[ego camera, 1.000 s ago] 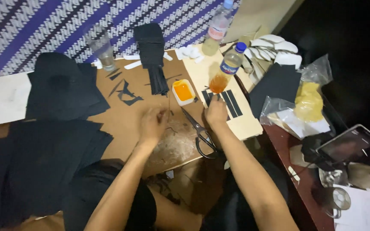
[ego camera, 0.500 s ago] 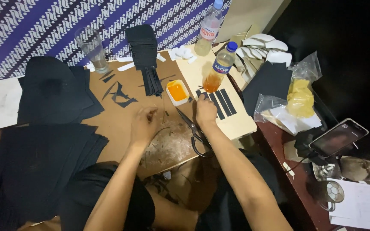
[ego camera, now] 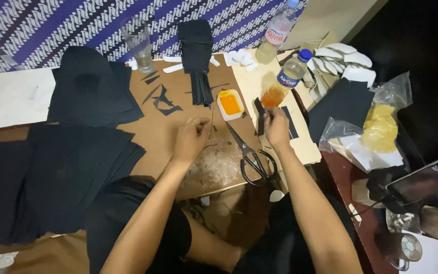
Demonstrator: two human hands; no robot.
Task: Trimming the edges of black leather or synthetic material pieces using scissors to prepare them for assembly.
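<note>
My right hand holds a narrow black strip upright over the pale board, just right of a small white tub of orange paste. My left hand rests on the brown cardboard sheet with its fingers curled loosely; whether it pinches anything I cannot tell. Black-handled scissors lie between my hands, blades pointing away from me. More black strips lie on the pale board beside my right hand.
Black sheets are stacked at left, and a bundle of black strips lies at the back. A glass, two plastic bottles, a plastic bag of yellow material and a phone stand around.
My right hand has lifted a black strip from the pale board and holds it upright. My left hand stays on the cardboard. The view has shifted slightly.
</note>
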